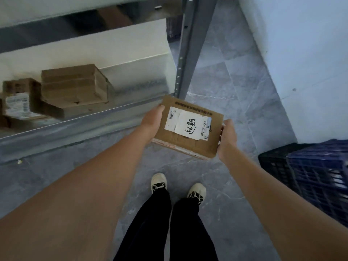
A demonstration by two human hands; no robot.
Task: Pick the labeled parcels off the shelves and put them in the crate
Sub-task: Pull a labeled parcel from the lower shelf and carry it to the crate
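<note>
1. With the parcel (188,129) clamped between them, left hand (152,121) flat on its left edge, right hand (227,138) cupping its right edge, fingers curled under.
2. Held level in the air, clear of the shelf (75,127), just beside the shelf's front right corner and above the floor (216,87).
3. Label (188,126) up, white, with handwritten marks on a sticker over it.
4. Probably light: carried at arm's length with no sag. Stiff cardboard, flat and squat, so edges good for pressing; surface dry, unlikely to slip. Best held as now, by two opposite sides, or from below.
5. More boxes (73,85) left on the shelf, well back from the held parcel; one (17,104) at the far left bears a label, the rest show none from here.
6. Crate (310,176), dark blue lattice, on the floor well to the right of the shelf, near the right hand's side. Contents unclear, blurred.
7. Next, likely: swing right and lower into the crate.
</note>
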